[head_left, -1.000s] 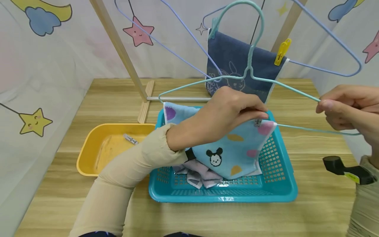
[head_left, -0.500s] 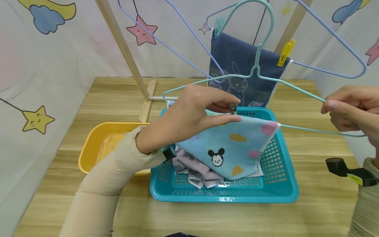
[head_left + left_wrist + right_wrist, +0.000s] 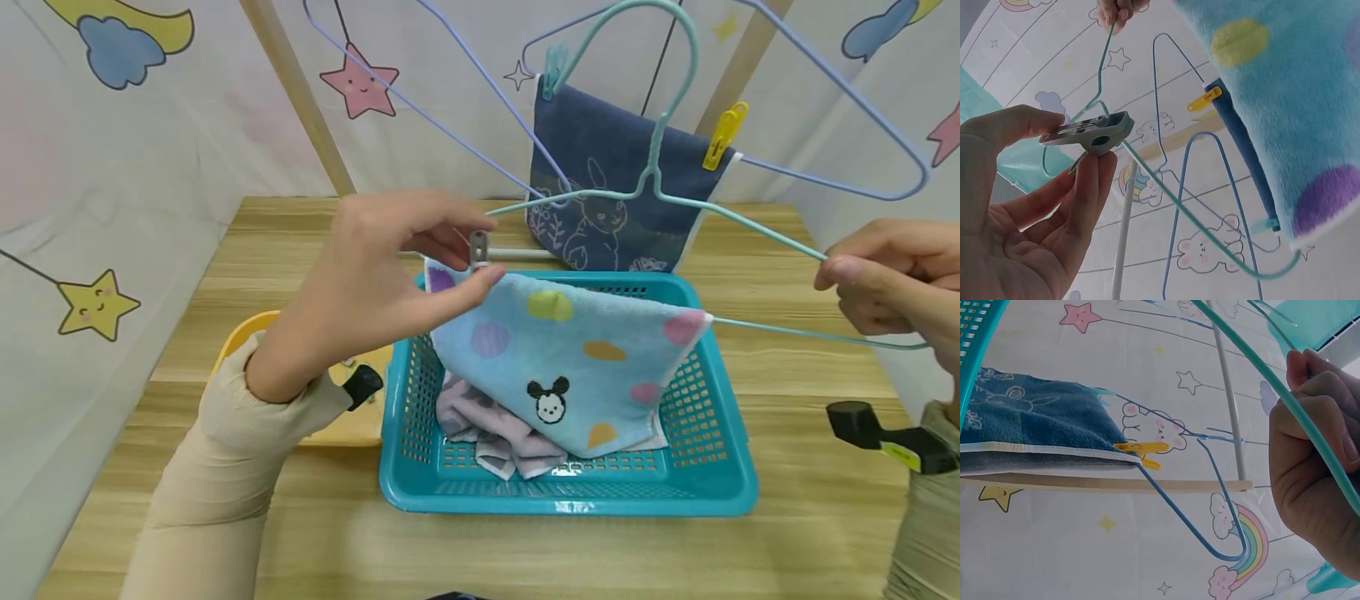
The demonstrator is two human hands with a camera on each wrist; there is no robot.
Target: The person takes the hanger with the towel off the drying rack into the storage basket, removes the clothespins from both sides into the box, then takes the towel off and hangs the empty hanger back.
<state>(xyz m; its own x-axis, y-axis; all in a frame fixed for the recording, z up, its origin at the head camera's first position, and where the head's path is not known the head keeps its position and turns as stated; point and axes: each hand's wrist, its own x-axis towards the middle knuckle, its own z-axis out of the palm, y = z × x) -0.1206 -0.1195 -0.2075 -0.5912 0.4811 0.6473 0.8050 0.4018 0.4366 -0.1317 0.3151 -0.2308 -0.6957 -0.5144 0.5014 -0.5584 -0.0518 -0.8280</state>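
My left hand [image 3: 367,279] pinches a grey clothespin [image 3: 478,248] between thumb and fingers, near the purple-spotted left corner of a light blue towel [image 3: 525,342]. The left wrist view shows that clothespin [image 3: 1100,132] apart from the towel. The towel, with coloured spots and a mouse-eared face, is draped over the lower bar of a mint-green hanger [image 3: 738,223]. At the hanger's right end my right hand [image 3: 896,279] grips the wire. The hanger's left end is partly hidden behind my left hand in the head view.
Below the towel stands a teal basket [image 3: 570,504] holding a crumpled greyish-pink cloth [image 3: 498,425]. A yellow tub [image 3: 345,429] is to its left, partly behind my left arm. Behind, a dark blue cloth [image 3: 600,158] hangs on a blue hanger with a yellow clothespin [image 3: 725,136] and a teal one.
My left hand, holding the clothespin, has moved left along the towel's top edge, from near its right corner to near its left. The right hand keeps its hold on the hanger.
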